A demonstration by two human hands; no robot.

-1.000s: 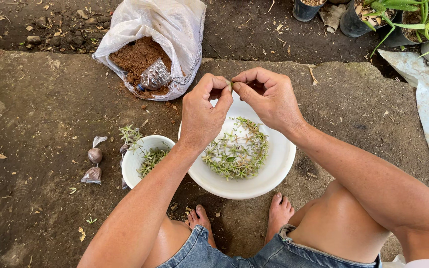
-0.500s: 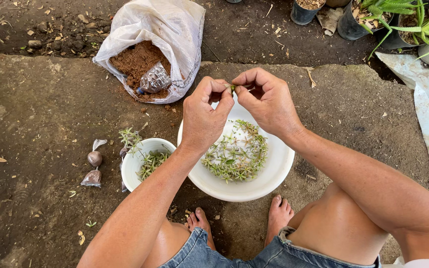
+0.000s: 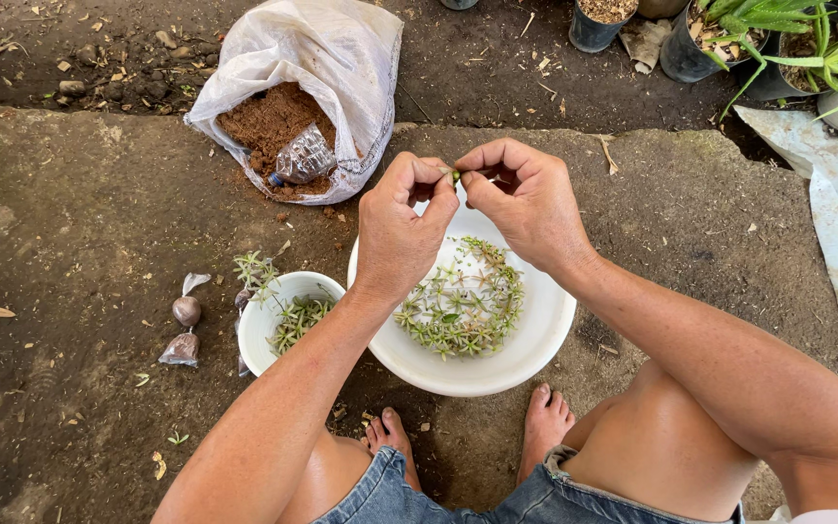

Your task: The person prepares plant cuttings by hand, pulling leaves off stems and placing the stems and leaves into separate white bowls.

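My left hand and my right hand meet above a large white bowl, and together they pinch one tiny green plantlet between their fingertips. In the bowl lies a heap of small green star-shaped plantlets. To its left a smaller white bowl touches it, with several of the same plantlets inside. One more sprig rests at that bowl's far rim.
A white plastic sack lies open at the back, with brown soil and a clear scoop in it. Two small knotted plastic bags lie on the concrete at the left. Black pots with green plants stand back right. My bare feet rest below the bowl.
Both hands have stayed above the large bowl and have only worked the plantlet between the fingertips. The bowls and the sack have not moved.
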